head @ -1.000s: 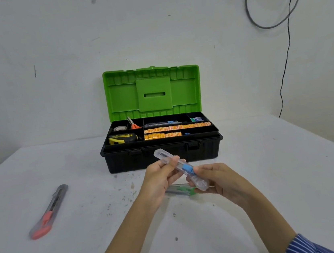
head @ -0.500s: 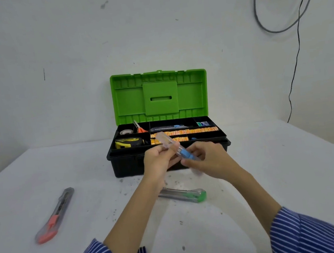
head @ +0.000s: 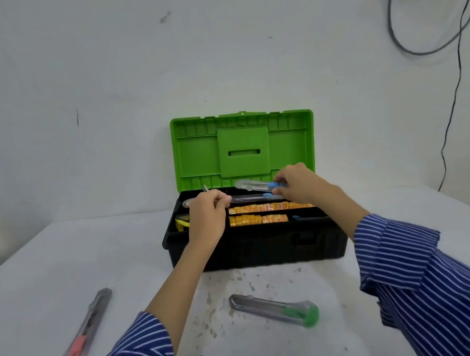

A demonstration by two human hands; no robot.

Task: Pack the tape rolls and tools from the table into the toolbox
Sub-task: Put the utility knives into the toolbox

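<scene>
Pinching blue knife (head: 258,186) in right hand (head: 296,183) over toolbox (head: 254,246), left hand (head: 207,215) curled empty; green knife (head: 275,310) at 6, red knife (head: 80,337) at 8 unpacked.

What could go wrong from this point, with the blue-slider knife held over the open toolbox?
The right hand holds the blue utility knife by its slider end, so the slider might shift or the knife tip out of the grip. The back tray slot already holds another knife, so this one may sit proud and foul the green lid. The green knife and red knife lie near the sleeves and could be brushed.
</scene>
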